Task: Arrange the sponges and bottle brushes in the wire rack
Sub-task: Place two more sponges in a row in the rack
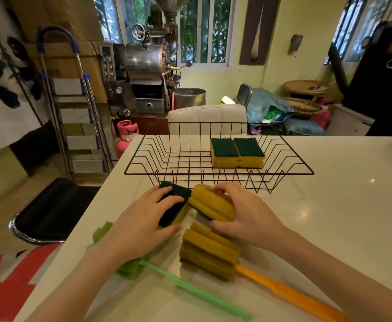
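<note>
Sponges are what we hold in both hands, just in front of the black wire rack [218, 174] that stands on the white table [343, 205] toward 12 o'clock from us. Our left hand [141, 219] lies flat over a sponge with its dark green scouring side up [175, 209], fingers spread fairly wide along its top and the thumb against its near edge, so we press and clasp it loosely against the table. Our right hand [243, 214] curls around a second sponge turned yellow side up [211, 205], fingertips over its far edge and thumb under its near one; this sponge is tilted, and its left end touches the sponge under the left hand. Inside the rack, toward 1 o'clock, we see two more sponges [238, 152] lying side by side and touching, green side up. Near us, at about 6 o'clock from the hands, lies an orange bottle brush [210, 254] with a ribbed yellow-brown foam head and its handle running toward 4 o'clock. A green bottle brush [190, 285] lies beside it, with its foam head partly hidden beneath our left wrist and its handle pointing toward 5 o'clock. Both brushes rest on the table outside the rack.
</note>
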